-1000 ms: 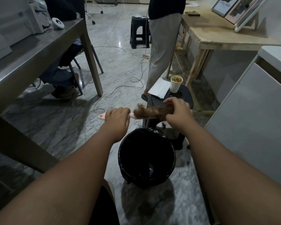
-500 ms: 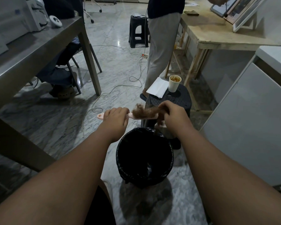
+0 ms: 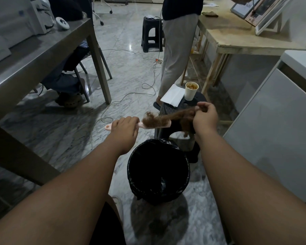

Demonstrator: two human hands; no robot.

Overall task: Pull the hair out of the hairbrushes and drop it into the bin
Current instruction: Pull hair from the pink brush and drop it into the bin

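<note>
Brown hair (image 3: 179,113), soft, light and clingy, stretches off the brush (image 3: 163,124) above the bin (image 3: 159,141); my left hand (image 3: 125,128) grips the handle, my right hand (image 3: 205,118) pinches the wad, best gripped near the bristles.

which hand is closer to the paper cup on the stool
Right. The right hand, pinching hair, is just on the near side of the paper cup; the left hand grips the hairbrush handle, farther left.

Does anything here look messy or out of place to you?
An open cup stands on the black stool just behind the hair the right hand pinches off the hairbrush; strands might drift in. A loose cable loops across the floor, a likely trip hazard.
</note>
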